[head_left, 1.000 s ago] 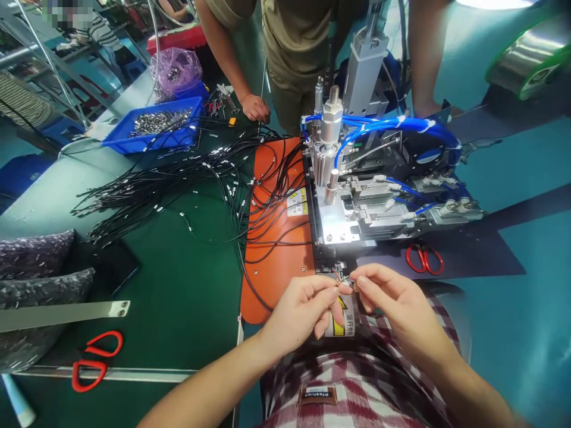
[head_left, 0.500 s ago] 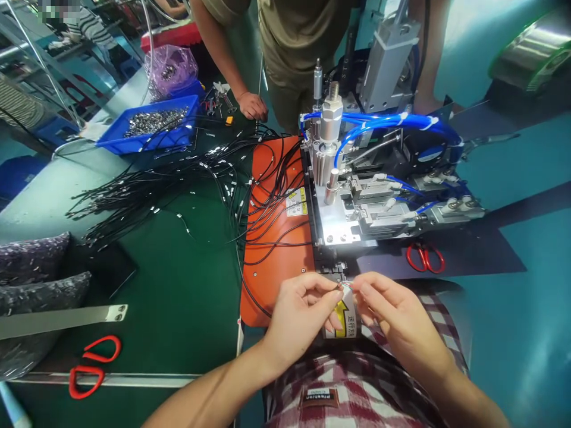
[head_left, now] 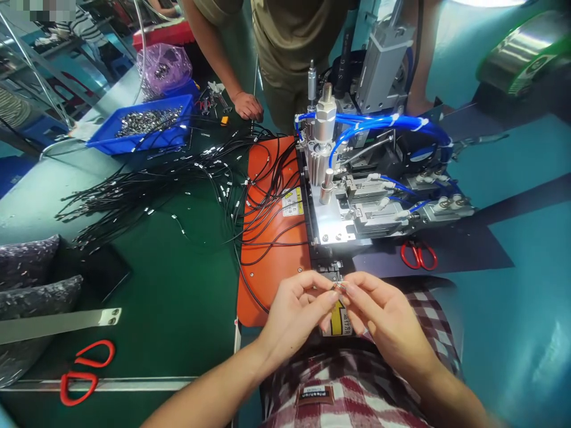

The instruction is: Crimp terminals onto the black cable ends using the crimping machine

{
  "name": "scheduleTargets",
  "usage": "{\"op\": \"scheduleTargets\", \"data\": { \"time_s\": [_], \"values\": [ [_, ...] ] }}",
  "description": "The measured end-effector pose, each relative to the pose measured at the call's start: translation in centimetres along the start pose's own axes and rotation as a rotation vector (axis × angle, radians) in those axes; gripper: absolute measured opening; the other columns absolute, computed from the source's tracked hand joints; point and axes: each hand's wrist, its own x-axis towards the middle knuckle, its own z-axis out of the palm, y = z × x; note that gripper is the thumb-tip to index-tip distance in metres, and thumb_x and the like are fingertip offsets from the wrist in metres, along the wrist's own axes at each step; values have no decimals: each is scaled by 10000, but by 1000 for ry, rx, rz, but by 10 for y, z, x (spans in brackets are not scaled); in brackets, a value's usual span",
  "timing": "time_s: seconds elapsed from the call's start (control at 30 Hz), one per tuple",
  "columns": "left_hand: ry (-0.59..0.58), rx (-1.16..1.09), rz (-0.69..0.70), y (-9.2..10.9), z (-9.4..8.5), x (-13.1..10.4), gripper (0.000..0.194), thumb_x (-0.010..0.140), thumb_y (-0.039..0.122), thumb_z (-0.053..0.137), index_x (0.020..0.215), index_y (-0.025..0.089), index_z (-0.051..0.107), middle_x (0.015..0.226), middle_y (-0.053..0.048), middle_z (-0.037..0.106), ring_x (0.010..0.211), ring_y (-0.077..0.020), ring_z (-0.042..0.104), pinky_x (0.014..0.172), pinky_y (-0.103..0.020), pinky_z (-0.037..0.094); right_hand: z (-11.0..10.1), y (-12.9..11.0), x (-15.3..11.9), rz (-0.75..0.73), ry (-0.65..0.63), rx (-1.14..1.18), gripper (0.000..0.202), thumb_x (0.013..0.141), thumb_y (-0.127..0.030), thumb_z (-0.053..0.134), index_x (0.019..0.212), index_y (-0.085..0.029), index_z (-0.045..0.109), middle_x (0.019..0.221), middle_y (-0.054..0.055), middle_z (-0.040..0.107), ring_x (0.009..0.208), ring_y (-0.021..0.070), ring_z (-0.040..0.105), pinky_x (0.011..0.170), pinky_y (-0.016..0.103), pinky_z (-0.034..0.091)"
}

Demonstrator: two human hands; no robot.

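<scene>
Close above the front of the machine (head_left: 332, 229), both hands meet at a small bunch of thin wires (head_left: 341, 284) at a cable end. My left hand (head_left: 292, 312) pinches the cable end between thumb and forefinger, its other fingers curled below. From the other side, my right hand (head_left: 388, 312) has thumb and forefinger closed on the fine wires. Fingertips hide most of the wires. Black cables (head_left: 267, 223) trail across the orange plate (head_left: 279, 285) left of the machine. A label with a yellow arrow (head_left: 338, 324) shows under the hands.
A large pile of black cables (head_left: 147, 181) covers the green mat (head_left: 178, 303). Behind it stands a blue tray (head_left: 100, 138) of small metal parts. Red-handled scissors (head_left: 419, 255) lie right of the machine; other red handles (head_left: 79, 387) lie at left. Across the bench, a co-worker's hand (head_left: 248, 107) rests.
My right hand has moved closer to my left, and the fingertips now nearly touch around the wires. The whole view has shifted slightly, so the surroundings sit further left.
</scene>
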Motion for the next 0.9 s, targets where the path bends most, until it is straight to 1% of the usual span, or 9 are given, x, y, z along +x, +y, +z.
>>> {"op": "scheduleTargets", "data": {
  "time_s": [0.1, 0.17, 0.27, 0.33, 0.4, 0.53, 0.73, 0.8, 0.9],
  "values": [
    [-7, -19, 17, 2, 2, -1, 282, 797, 346, 714, 961, 139, 616, 610, 39, 548, 434, -44, 474, 439, -155, 355, 2, -1, -1, -35, 13, -92, 287, 847, -444, 661, 783, -179, 569, 497, -75, 442, 434, 62, 348, 438, 188, 292],
    [-31, -26, 13, 2, 3, 0, 285, 829, 363, 674, 1006, 151, 600, 558, 39, 552, 423, -66, 502, 431, -158, 355, 2, -4, -1, -35, -8, -151, 306, 852, -454, 648, 765, -177, 551, 489, -80, 421, 437, 62, 338, 439, 187, 286],
    [5, -56, 1, -2, 5, 2, 224, 858, 368, 633, 924, 167, 558, 470, 35, 560, 392, -95, 517, 406, -163, 346, -1, -5, 0, -27, -46, -216, 310, 869, -454, 620, 757, -179, 532, 533, -69, 442, 458, 67, 359, 447, 191, 300],
    [62, -84, 5, -5, 7, 2, 209, 856, 349, 640, 864, 169, 535, 450, 41, 549, 361, -75, 466, 385, -154, 282, -2, -3, -1, -55, -35, -289, 287, 890, -437, 589, 768, -184, 531, 590, -54, 466, 479, 75, 376, 451, 200, 314],
    [123, -110, 30, -8, 10, 1, 211, 851, 323, 651, 812, 158, 525, 430, 65, 497, 356, -40, 382, 405, -152, 228, -3, 2, -2, -146, 7, -422, 240, 916, -397, 557, 791, -193, 543, 664, -32, 499, 531, 94, 417, 480, 214, 347],
    [174, -156, 66, -10, 14, -1, 223, 848, 302, 656, 769, 145, 519, 428, 89, 419, 410, -26, 311, 491, -166, 253, -2, 11, -3, -345, 63, -683, 174, 948, -309, 506, 821, -204, 561, 772, 8, 554, 677, 144, 505, 617, 256, 410],
    [118, -186, -11, -5, 11, -1, 214, 804, 305, 681, 867, 117, 602, 489, 69, 450, 395, -28, 342, 447, -185, 188, -2, 9, -4, -313, 38, -623, 172, 956, -315, 486, 840, -216, 565, 773, 7, 562, 654, 149, 508, 571, 246, 406],
    [108, -177, -21, -5, 10, -2, 200, 790, 290, 691, 842, 118, 605, 471, 72, 442, 386, -29, 342, 433, -181, 187, -1, 9, -6, -306, 47, -614, 175, 950, -321, 498, 828, -216, 566, 761, 6, 559, 649, 149, 505, 574, 243, 412],
    [139, -173, -13, -6, 10, -2, 204, 773, 291, 707, 791, 131, 581, 459, 82, 428, 381, -24, 327, 426, -173, 192, 3, 11, -8, -273, 57, -602, 196, 943, -334, 507, 798, -213, 560, 727, 4, 562, 632, 149, 506, 569, 241, 420]
  ]
}}
